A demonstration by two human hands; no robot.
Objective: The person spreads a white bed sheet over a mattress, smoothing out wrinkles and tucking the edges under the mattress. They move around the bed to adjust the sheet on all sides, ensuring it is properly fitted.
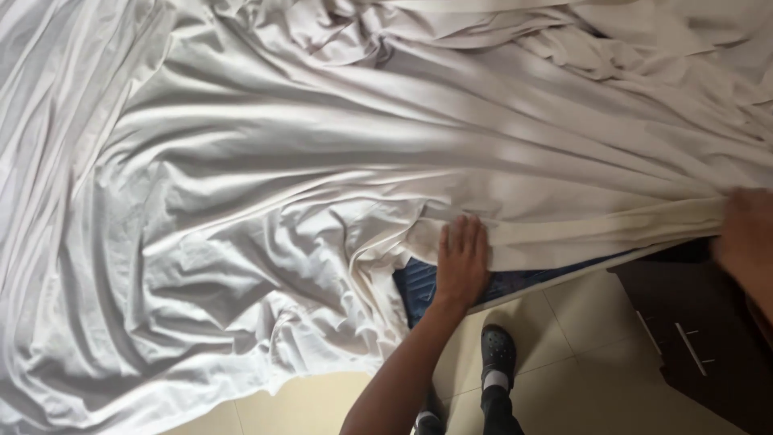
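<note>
1. Left of both hands, the white sheet (266,161) lies spread but heavily rumpled, with folds bunched just beside the left hand.
2. The left hand (462,262) presses flat, fingers extended and nothing clasped, on the sheet's edge; directly under it a corner of the blue mattress (419,286) is uncovered.
3. Between the hands the sheet's hem runs taut, draped over the mattress edge.
4. The right hand (747,238) is blurred at the hem's far end; it seems to be gripping the cloth, though I cannot tell for certain.
5. Judging from this, the sheet is laid on but not smoothed or tucked.
</note>
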